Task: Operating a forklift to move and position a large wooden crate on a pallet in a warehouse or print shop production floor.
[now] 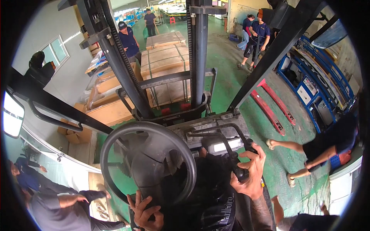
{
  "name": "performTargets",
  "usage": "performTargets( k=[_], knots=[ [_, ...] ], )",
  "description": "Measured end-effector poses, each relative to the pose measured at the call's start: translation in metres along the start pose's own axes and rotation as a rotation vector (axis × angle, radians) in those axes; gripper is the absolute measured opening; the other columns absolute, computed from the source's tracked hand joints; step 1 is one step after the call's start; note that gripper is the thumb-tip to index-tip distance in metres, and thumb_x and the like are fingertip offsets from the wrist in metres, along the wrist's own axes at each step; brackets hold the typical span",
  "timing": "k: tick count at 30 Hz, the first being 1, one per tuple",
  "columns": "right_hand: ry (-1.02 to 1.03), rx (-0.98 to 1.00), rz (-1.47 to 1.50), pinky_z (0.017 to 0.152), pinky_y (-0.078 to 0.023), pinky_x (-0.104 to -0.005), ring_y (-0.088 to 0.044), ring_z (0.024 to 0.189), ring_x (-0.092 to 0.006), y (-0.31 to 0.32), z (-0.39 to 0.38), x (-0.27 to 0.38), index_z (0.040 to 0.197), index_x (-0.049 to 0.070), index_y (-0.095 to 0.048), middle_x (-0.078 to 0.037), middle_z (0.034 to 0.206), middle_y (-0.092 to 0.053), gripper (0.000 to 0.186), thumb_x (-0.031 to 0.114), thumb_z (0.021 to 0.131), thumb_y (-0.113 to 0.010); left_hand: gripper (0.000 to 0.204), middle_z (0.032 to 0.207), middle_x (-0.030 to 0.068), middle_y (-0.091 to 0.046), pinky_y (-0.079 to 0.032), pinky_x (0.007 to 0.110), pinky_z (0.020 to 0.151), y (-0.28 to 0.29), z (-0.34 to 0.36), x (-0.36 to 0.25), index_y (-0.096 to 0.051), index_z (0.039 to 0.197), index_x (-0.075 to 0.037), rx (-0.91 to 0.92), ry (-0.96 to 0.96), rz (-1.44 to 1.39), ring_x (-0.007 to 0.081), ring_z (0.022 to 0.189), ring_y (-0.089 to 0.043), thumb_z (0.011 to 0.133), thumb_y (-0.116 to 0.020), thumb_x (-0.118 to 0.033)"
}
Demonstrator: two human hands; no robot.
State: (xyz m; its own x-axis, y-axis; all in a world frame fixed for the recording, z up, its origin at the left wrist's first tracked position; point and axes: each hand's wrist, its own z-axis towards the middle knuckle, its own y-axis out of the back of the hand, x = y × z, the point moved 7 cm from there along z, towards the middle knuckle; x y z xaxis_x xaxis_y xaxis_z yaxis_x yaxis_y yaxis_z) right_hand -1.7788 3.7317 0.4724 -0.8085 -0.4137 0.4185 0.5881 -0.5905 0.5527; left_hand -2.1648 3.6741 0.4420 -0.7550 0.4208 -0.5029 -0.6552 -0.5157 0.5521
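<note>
My left hand is at the lower left of the black steering wheel, its fingers apart and loosely bent, with nothing visible held in it. My right hand is wrapped over the knobs of the control levers beside the wheel. Beyond the dashboard rises the forklift mast. Just past it stand wooden crates bound with straps; whether the forks are under them, I cannot tell.
Red pallet-truck forks lie at right before a blue-framed machine. Several people stand ahead; others are close at left and right. Open cardboard-coloured boxes sit left of the mast.
</note>
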Motion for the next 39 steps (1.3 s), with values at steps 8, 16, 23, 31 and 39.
performTargets(
  k=[8, 16, 23, 31, 39],
  knots=[
    [-0.004, -0.008, -0.035, 0.121, -0.039, -0.0657, -0.047, 0.149, -0.0501, 0.000, -0.001, -0.003, 0.112, 0.010, -0.065, -0.013, 0.134, -0.067, 0.048, 0.011, 0.068, -0.086, 0.016, 0.124, 0.0112, -0.079, -0.022, 0.084, 0.130, -0.003, 0.001, -0.002, -0.072, 0.081, -0.010, 0.012, 0.012, -0.002, 0.0565, 0.149, -0.058, 0.078, -0.058, -0.002],
    [0.003, 0.001, -0.063, 0.122, -0.039, -0.0661, -0.046, 0.150, -0.0507, 0.002, 0.008, -0.006, 0.122, 0.009, -0.065, -0.015, 0.140, -0.064, 0.054, 0.012, 0.073, -0.087, 0.014, 0.124, 0.0106, -0.079, -0.022, 0.084, 0.130, -0.004, 0.000, -0.008, -0.072, 0.081, -0.010, 0.004, 0.023, -0.001, 0.0563, 0.150, -0.058, 0.081, -0.059, -0.006],
    [-0.293, -0.543, 0.262, 0.129, -0.035, -0.0588, -0.039, 0.160, -0.0424, -0.021, -0.062, 0.000, 0.157, 0.003, -0.045, -0.025, 0.176, -0.034, 0.069, 0.028, 0.101, -0.077, 0.021, 0.128, 0.0085, -0.081, -0.030, 0.074, 0.130, 0.020, -0.014, 0.014, -0.082, 0.086, -0.014, -0.058, -0.048, -0.006, 0.0452, 0.142, -0.069, 0.072, -0.069, -0.005],
    [-1.129, 0.699, 2.068, 0.137, -0.035, -0.0524, -0.038, 0.167, -0.0273, -0.241, -0.172, 0.243, 0.176, 0.007, -0.032, -0.010, 0.180, -0.038, 0.063, 0.035, 0.122, -0.047, 0.022, 0.133, 0.0077, -0.081, -0.026, 0.067, 0.134, 0.050, -0.020, -0.006, -0.084, 0.090, -0.015, -0.022, 0.075, -0.069, 0.0384, 0.150, -0.064, 0.073, -0.079, -0.002],
    [-0.732, 0.654, 2.494, 0.130, -0.041, -0.0551, -0.047, 0.161, -0.0302, -0.389, -0.120, 0.439, 0.176, 0.011, -0.034, -0.014, 0.181, -0.037, 0.072, 0.050, 0.119, -0.054, 0.016, 0.159, 0.0116, -0.067, -0.023, 0.075, 0.132, 0.082, -0.027, -0.060, -0.076, 0.091, -0.012, 0.217, -0.264, -0.189, 0.0398, 0.167, -0.042, 0.079, -0.087, -0.012]
  ],
)
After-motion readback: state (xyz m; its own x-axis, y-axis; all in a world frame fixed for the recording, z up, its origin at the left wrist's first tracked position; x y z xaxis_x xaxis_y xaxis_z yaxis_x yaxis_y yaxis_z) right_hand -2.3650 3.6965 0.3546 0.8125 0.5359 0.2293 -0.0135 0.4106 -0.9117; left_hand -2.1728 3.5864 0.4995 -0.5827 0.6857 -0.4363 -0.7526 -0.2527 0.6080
